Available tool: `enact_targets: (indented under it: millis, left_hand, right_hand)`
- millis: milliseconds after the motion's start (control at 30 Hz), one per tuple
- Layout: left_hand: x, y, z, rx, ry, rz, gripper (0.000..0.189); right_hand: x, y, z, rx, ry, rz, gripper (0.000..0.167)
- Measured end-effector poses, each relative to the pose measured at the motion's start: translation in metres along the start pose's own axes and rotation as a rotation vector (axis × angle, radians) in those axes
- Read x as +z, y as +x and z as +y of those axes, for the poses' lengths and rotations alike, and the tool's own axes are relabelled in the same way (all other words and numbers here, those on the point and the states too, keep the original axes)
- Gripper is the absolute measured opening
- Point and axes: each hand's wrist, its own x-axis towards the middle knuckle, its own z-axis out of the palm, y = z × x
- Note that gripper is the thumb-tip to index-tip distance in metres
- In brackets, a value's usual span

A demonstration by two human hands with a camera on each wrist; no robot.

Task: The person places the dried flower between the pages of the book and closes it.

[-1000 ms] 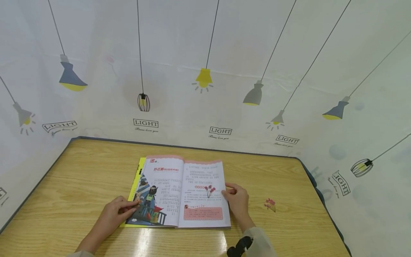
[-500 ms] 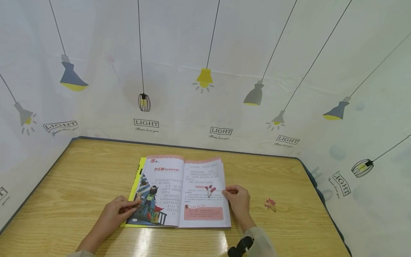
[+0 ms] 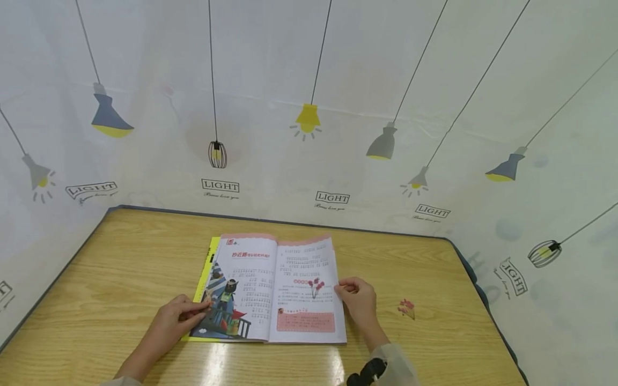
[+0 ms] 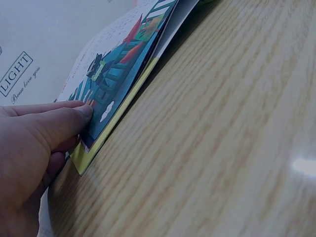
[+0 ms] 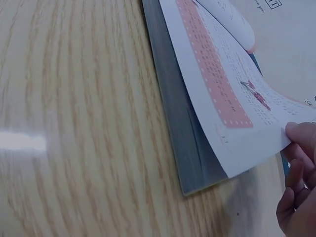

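Note:
An open illustrated book (image 3: 306, 268) lies on the wooden table, a yellow cover edge showing at its left. My left hand (image 3: 169, 321) pinches the left edge near the lower corner, thumb on the picture side, as the left wrist view shows. At the other side my right hand (image 3: 359, 303) holds the outer edge of the right page (image 5: 256, 148) between thumb and fingers. That page bends up, apart from the leaves below. A dried pink flower sprig (image 3: 315, 288) rests on the right page. Another small pink sprig (image 3: 406, 308) lies on the table, right of my right hand.
The wooden table (image 3: 120, 257) has a dark rim at the back and sides. Behind it hangs a pale wall sheet (image 3: 270, 161) printed with lamps. A black strap device (image 3: 369, 371) sits at my right wrist.
The outer edge of the right page has lifted and curved a little inward in my right hand's pinch. My left hand and the sprigs stay where they were.

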Motion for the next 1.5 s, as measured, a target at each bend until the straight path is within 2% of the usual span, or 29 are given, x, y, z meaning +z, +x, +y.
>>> enact_targets:
  millis: [200, 500, 967, 1500]
  left_hand:
    - [0.001, 0.001, -0.001, -0.014, 0.005, -0.004, 0.027]
    - [0.001, 0.001, -0.002, -0.014, 0.011, -0.007, 0.028]
    - [0.001, 0.000, -0.002, -0.001, 0.013, 0.001, 0.028]
    - [0.001, 0.000, -0.003, 0.004, 0.011, 0.002, 0.028]
  right_hand:
    - [-0.004, 0.001, -0.003, -0.009, 0.042, -0.033, 0.011]
    - [-0.012, 0.003, -0.011, -0.010, 0.045, -0.064, 0.012]
    - [-0.017, 0.005, -0.039, -0.028, 0.027, -0.100, 0.015]
    - [-0.014, 0.003, -0.068, -0.026, 0.073, -0.136, 0.016]
